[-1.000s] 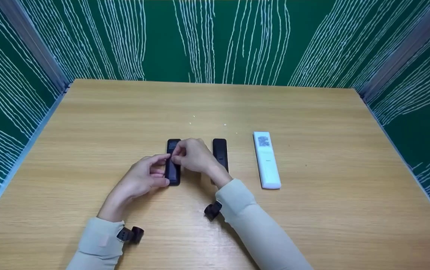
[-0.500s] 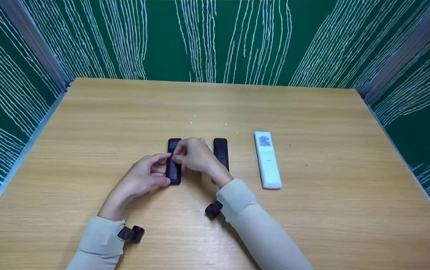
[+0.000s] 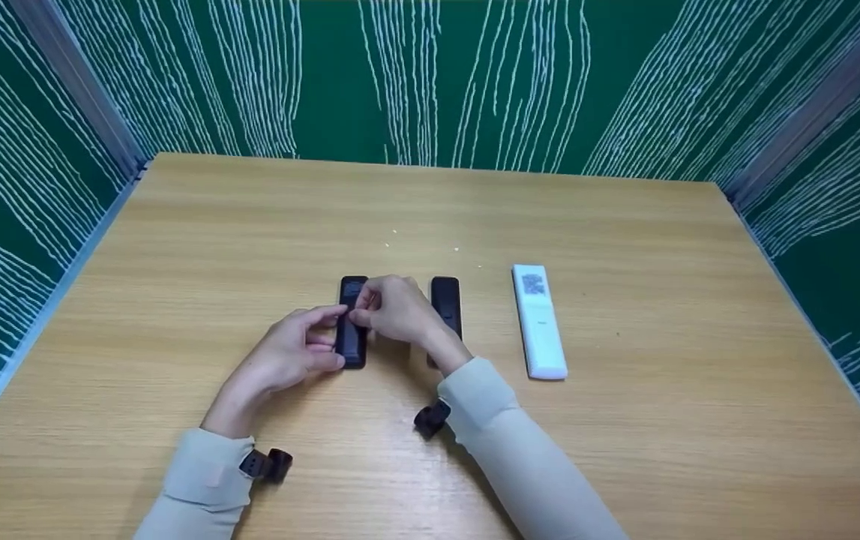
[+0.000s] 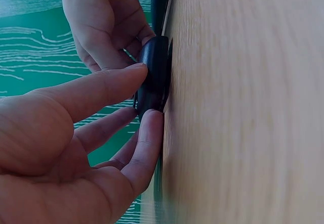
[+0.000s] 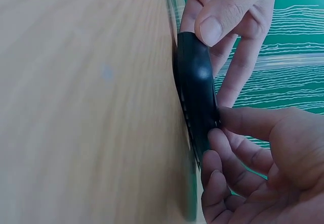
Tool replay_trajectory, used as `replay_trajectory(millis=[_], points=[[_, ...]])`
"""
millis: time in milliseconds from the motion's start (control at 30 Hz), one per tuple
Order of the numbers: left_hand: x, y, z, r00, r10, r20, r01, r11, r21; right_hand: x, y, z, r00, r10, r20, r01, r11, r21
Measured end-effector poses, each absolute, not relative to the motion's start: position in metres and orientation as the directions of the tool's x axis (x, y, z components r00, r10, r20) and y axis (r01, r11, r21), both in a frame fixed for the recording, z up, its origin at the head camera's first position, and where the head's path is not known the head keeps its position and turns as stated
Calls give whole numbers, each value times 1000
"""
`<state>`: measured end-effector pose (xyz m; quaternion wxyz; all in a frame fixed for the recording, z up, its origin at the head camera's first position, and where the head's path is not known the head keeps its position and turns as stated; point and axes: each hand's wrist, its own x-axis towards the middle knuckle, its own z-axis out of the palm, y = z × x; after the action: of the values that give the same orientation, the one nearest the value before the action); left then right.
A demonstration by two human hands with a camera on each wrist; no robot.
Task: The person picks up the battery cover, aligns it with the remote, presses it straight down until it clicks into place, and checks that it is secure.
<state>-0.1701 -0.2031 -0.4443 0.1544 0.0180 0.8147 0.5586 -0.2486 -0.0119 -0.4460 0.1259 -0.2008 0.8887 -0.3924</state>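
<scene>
A slim black remote control (image 3: 351,346) lies lengthwise on the table in the head view. My left hand (image 3: 289,354) holds it along its left edge, thumb near the close end and a finger at mid-length. From the other side my right hand (image 3: 400,311) has thumb and forefinger pinched at the middle of its upper face. In the right wrist view, more right-hand fingers (image 5: 215,158) curl against the side of the remote. Whether something small sits between the pinched fingertips is hidden.
A second black remote (image 3: 445,301) lies right of the hands, partly under the right wrist. Farther right is a white remote (image 3: 540,330) with a printed code sticker. Tiny pale bits (image 3: 456,249) dot the wooden table (image 3: 662,420), and green walls (image 3: 332,82) stand behind.
The head view has shifted slightly, so everything appears a little farther right. Both hands keep nearly the same hold on the black remote.
</scene>
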Motion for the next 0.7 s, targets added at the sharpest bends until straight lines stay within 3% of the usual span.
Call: replay_trajectory(millis=[367,700], points=[[-172,-201,-445,-952,211,-224,-138,357,924,-255,-6,-442,-874,-462,-152,-227,664,-713],[-171,-205,-447,-958,206,-198,-108,378,919,-268,-11,-427,-796,-477,-373,-168,766,-620]])
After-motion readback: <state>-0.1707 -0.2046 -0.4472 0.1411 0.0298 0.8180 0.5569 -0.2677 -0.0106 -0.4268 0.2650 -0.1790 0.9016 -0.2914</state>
